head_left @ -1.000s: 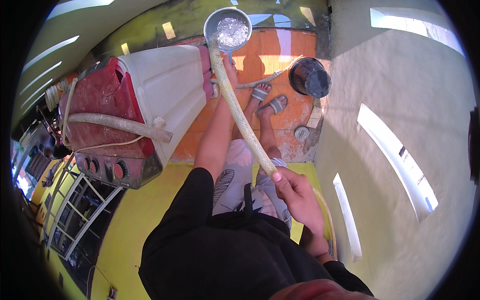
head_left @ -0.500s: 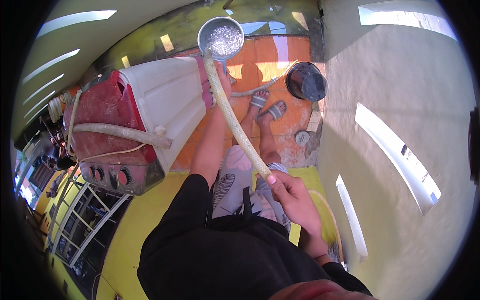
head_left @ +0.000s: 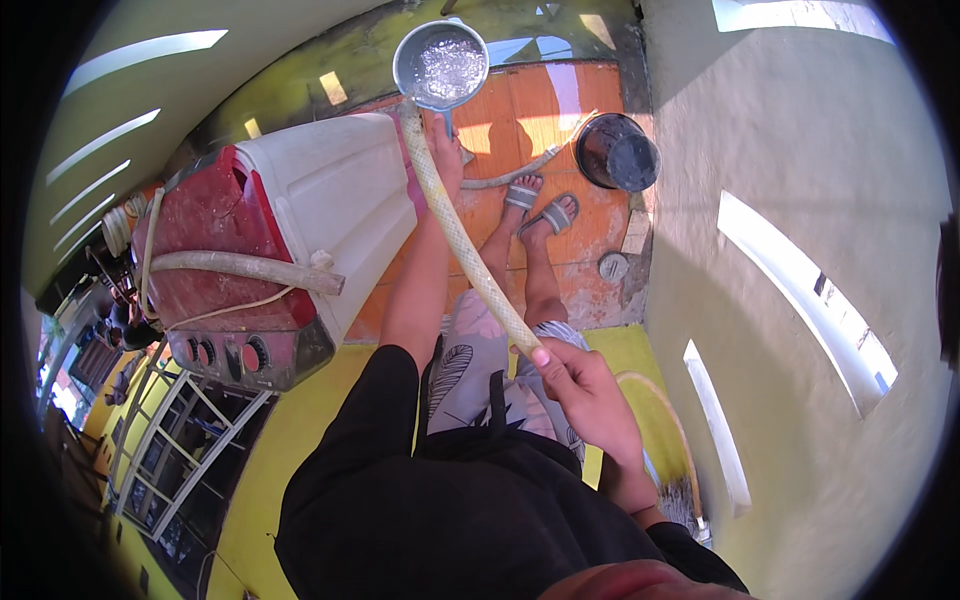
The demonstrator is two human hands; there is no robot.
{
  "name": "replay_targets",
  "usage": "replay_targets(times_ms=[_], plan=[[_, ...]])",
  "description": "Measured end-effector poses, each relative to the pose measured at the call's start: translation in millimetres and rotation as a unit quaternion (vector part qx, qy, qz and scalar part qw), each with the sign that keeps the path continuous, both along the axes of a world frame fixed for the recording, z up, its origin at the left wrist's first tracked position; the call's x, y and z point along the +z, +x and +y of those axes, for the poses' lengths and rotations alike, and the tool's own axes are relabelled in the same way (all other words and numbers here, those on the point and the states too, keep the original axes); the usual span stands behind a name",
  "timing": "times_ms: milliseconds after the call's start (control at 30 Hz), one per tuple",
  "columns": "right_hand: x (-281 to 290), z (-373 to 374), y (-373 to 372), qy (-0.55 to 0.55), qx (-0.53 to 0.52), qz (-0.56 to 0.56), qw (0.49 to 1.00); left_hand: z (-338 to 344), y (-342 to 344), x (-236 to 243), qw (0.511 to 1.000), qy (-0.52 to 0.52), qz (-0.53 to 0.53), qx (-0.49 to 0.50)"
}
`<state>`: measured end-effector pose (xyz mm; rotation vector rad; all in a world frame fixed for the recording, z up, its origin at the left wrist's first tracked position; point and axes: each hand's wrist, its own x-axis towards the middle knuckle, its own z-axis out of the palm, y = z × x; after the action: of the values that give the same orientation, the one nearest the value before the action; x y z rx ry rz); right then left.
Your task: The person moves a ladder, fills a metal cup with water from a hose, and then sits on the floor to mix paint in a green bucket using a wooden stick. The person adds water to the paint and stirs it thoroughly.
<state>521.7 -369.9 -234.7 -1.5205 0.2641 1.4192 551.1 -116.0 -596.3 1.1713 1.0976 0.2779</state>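
My left hand (head_left: 443,160), mostly behind a pale braided hose (head_left: 470,260), is closed on the blue handle of a round dipper (head_left: 401,62). Churning water (head_left: 450,68) fills the dipper, with the hose's far end at its near rim. Lower in the view, my right hand (head_left: 585,390) grips the hose with the thumb on top. Beside my left arm stands a washing machine (head_left: 340,200) with a white body, a dusty red top and dark knobs; a grey pipe (head_left: 240,268) lies across it.
A black bucket (head_left: 605,150) sits by the plastered wall (head_left: 760,140) on the right. My sandalled feet (head_left: 550,216) are on orange tiles near a round drain cover (head_left: 613,267). Another hose (head_left: 495,183) lies on the floor. A white metal grille (head_left: 180,450) is at lower left.
The dipper and hose end have shifted a little left in the view. The surroundings shift slightly as my head moves. Both hands keep their grip.
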Motion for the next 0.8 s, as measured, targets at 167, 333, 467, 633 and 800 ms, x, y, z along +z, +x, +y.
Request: replay_targets(times_ms=[167, 333, 467, 633, 800], plan=[[-2, -1, -3, 0.007, 0.000, 0.001, 1.000, -1, 0, -1, 0.998, 0.067, -0.006, -0.014], [-4, 2, -4, -0.001, 0.001, 0.009, 1.000, -4, 0, 12, 1.000, 0.001, 0.009, 0.006], [-2, 5, -2, 0.001, 0.008, 0.015, 1.000, -6, -1, 16, 0.999, 0.028, 0.046, 0.003], [0, 9, -1, 0.002, -0.003, 0.025, 1.000, -4, -8, 12, 0.997, 0.052, 0.037, -0.033], [-2, 9, -1, -0.014, 0.009, 0.021, 1.000, -4, -10, 6, 0.998, 0.035, 0.028, -0.034]])
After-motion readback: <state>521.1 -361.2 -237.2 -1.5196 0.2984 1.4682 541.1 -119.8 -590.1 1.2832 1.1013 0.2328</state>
